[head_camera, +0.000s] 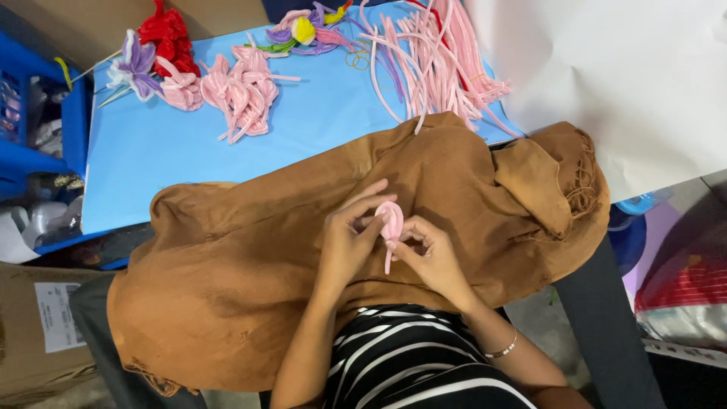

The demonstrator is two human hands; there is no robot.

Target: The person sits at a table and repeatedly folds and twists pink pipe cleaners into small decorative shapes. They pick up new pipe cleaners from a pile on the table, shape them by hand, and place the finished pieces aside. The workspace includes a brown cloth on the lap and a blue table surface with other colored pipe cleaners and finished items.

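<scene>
- Pink pipe-cleaner loop (391, 221) sits between both hands, over the brown cloth (250, 257).
- Left hand (350, 241) pinches its left edge.
- Right hand (432, 257) grips its lower stem.

The hands (390, 246) hide part of the pink pipe-cleaner petal (391, 221).

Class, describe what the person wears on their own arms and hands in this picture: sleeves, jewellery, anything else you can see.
Both forearms are bare, with no sleeves in view. The right wrist carries a thin pale beaded bracelet. No gloves on the left hand or the right hand; rings are too small to tell. The top is black-and-white striped.
</scene>
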